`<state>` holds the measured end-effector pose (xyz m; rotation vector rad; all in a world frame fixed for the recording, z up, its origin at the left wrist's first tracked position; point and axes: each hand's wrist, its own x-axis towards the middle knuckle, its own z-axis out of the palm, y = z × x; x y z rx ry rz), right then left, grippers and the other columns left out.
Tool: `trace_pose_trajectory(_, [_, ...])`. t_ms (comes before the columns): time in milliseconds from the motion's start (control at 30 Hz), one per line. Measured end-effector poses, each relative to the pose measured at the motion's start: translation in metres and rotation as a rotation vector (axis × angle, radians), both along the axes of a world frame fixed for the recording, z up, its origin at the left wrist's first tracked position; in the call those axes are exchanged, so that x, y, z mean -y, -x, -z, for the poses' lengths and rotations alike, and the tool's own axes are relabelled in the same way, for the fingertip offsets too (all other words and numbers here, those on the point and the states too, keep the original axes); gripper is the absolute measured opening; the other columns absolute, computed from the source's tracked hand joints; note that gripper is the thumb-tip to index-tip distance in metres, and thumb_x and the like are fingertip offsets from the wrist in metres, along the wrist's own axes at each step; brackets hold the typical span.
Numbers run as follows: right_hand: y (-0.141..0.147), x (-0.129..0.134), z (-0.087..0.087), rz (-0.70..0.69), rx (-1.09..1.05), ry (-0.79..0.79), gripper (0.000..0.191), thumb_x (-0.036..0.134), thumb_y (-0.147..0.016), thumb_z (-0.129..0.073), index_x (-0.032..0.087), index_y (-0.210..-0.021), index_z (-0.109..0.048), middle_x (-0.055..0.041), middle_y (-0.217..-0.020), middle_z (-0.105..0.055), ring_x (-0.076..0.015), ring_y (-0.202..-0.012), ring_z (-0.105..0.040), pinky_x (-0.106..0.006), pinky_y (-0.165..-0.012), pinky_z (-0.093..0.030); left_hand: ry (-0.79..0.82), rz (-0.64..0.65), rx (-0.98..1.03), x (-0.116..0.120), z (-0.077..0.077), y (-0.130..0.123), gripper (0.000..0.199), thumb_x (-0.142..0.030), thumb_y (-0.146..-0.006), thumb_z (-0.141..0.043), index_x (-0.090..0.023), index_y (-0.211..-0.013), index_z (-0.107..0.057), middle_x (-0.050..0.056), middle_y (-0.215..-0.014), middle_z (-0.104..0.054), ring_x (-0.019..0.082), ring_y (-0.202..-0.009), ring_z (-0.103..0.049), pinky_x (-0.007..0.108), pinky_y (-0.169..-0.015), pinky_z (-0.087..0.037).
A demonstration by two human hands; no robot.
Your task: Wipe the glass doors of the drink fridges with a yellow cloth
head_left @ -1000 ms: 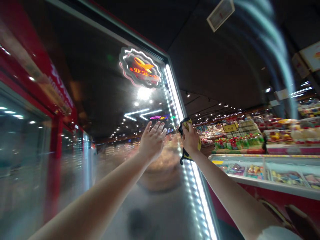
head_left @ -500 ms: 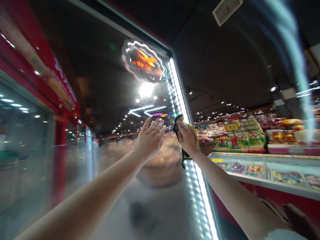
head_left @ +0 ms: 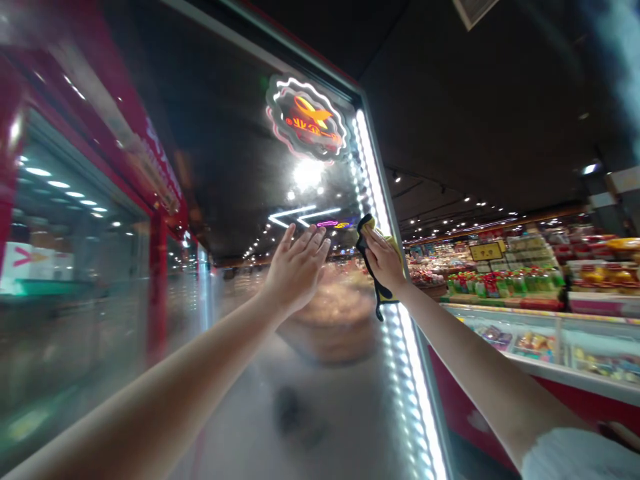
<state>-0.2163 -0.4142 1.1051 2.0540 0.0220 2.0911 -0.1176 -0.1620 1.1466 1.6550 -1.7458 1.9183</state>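
A large glass door [head_left: 240, 200], edged on its right by a bright LED strip [head_left: 417, 393], stands before me at arm's length. My left hand [head_left: 296, 267] is against or very near the glass, fingers stretched out, holding nothing. To its right, my right hand [head_left: 384, 260] presses a yellow and black cloth [head_left: 367, 250] to the glass beside the strip. Part of the cloth hangs below the palm, and the rest is hidden under the hand. Above both hands, a glowing sign [head_left: 307, 120] with a wavy white outline and orange mark shows on the pane.
Red-framed cabinets [head_left: 157, 287] run along the left. At the right is a chest freezer [head_left: 535, 340] with packaged goods inside. Behind it, shelves hold green and red bottles [head_left: 505, 283] and a yellow price sign [head_left: 486, 251].
The view has turned a little to the left. My right hand and the cloth have moved slightly up the LED-lit edge. My left hand stays near the glass, fingers still spread.
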Motion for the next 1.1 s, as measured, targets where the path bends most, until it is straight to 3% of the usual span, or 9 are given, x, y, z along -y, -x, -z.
trace_pose_trajectory(133, [-0.019, -0.02, -0.013, 0.0, 0.126, -0.112, 0.051, 0.031, -0.104, -0.036, 0.023, -0.152, -0.048, -0.006, -0.158, -0.048, -0.024, -0.15, -0.04, -0.049, -0.124, -0.035, 0.012, 0.006, 0.003, -0.005, 0.0, -0.001, 0.05, -0.026, -0.098, -0.045, -0.016, -0.146, -0.053, 0.012, -0.158, -0.046, 0.028, -0.151, -0.037, 0.059, -0.128, -0.015])
trace_pose_trajectory(267, [-0.02, -0.042, 0.029, 0.013, 0.011, 0.04, 0.05, 0.036, -0.103, -0.043, 0.027, -0.152, -0.048, -0.0031, -0.16, -0.046, -0.024, -0.151, -0.038, -0.047, -0.123, -0.036, 0.052, 0.016, 0.003, -0.012, 0.0, -0.005, 0.051, -0.027, -0.097, -0.047, -0.015, -0.146, -0.053, 0.013, -0.158, -0.045, 0.028, -0.151, -0.036, 0.058, -0.129, -0.013])
trace_pose_trajectory(367, [-0.012, -0.032, 0.055, 0.034, 0.015, 0.034, 0.048, 0.037, -0.102, -0.046, 0.027, -0.149, -0.053, -0.0044, -0.156, -0.052, -0.025, -0.148, -0.043, -0.048, -0.121, -0.039, 0.073, 0.01, 0.01, -0.019, 0.002, -0.01, 0.051, -0.028, -0.098, -0.046, -0.015, -0.147, -0.053, 0.013, -0.158, -0.046, 0.027, -0.151, -0.037, 0.057, -0.129, -0.011])
trace_pose_trajectory(500, [-0.02, -0.029, 0.027, 0.04, 0.174, -0.206, 0.05, 0.037, -0.104, -0.038, 0.023, -0.15, -0.052, -0.0088, -0.154, -0.053, -0.0277, -0.146, -0.045, -0.052, -0.12, -0.04, 0.081, -0.03, 0.038, -0.028, 0.004, -0.012, 0.05, -0.028, -0.099, -0.044, -0.015, -0.146, -0.053, 0.012, -0.158, -0.046, 0.026, -0.151, -0.038, 0.057, -0.129, -0.012])
trace_pose_trajectory(600, [-0.033, -0.053, 0.006, 0.033, 0.163, -0.2, 0.05, 0.038, -0.103, -0.04, 0.027, -0.152, -0.049, -0.0043, -0.158, -0.049, -0.0281, -0.152, -0.036, -0.053, -0.122, -0.037, 0.088, -0.055, 0.051, -0.034, 0.005, -0.009, 0.049, -0.027, -0.099, -0.043, -0.015, -0.145, -0.053, 0.012, -0.158, -0.046, 0.026, -0.151, -0.037, 0.058, -0.128, -0.013])
trace_pose_trajectory(700, [-0.029, -0.066, 0.019, 0.005, 0.0, -0.016, 0.05, 0.039, -0.103, -0.042, 0.029, -0.152, -0.049, -0.0004, -0.161, -0.044, -0.0254, -0.154, -0.033, -0.049, -0.124, -0.035, 0.087, -0.091, 0.046, -0.042, 0.008, -0.007, 0.049, -0.028, -0.1, -0.041, -0.014, -0.145, -0.052, 0.012, -0.158, -0.046, 0.027, -0.151, -0.038, 0.058, -0.128, -0.016])
trace_pose_trajectory(833, [-0.008, -0.035, 0.04, -0.007, -0.086, 0.058, 0.047, 0.037, -0.103, -0.041, 0.027, -0.148, -0.055, -0.0026, -0.157, -0.05, -0.0238, -0.149, -0.041, -0.047, -0.124, -0.035, 0.065, -0.123, 0.041, -0.057, 0.013, -0.008, 0.049, -0.029, -0.1, -0.042, -0.014, -0.146, -0.052, 0.012, -0.159, -0.045, 0.026, -0.151, -0.038, 0.057, -0.127, -0.02])
trace_pose_trajectory(967, [-0.016, -0.023, 0.009, 0.02, 0.089, -0.165, 0.051, 0.033, -0.104, -0.034, 0.019, -0.149, -0.053, -0.0086, -0.156, -0.051, -0.0258, -0.149, -0.041, -0.051, -0.123, -0.037, 0.064, -0.133, 0.053, -0.066, 0.015, -0.011, 0.05, -0.028, -0.099, -0.044, -0.017, -0.147, -0.051, 0.009, -0.159, -0.046, 0.024, -0.15, -0.038, 0.053, -0.127, -0.022])
trace_pose_trajectory(1100, [-0.033, -0.069, -0.005, 0.051, 0.047, -0.098, 0.051, 0.035, -0.104, -0.037, 0.024, -0.152, -0.049, -0.0038, -0.16, -0.046, -0.0272, -0.154, -0.032, -0.052, -0.122, -0.036, 0.073, -0.146, 0.054, -0.07, 0.016, -0.013, 0.05, -0.03, -0.1, -0.044, -0.017, -0.147, -0.05, 0.008, -0.159, -0.046, 0.025, -0.15, -0.038, 0.053, -0.127, -0.022])
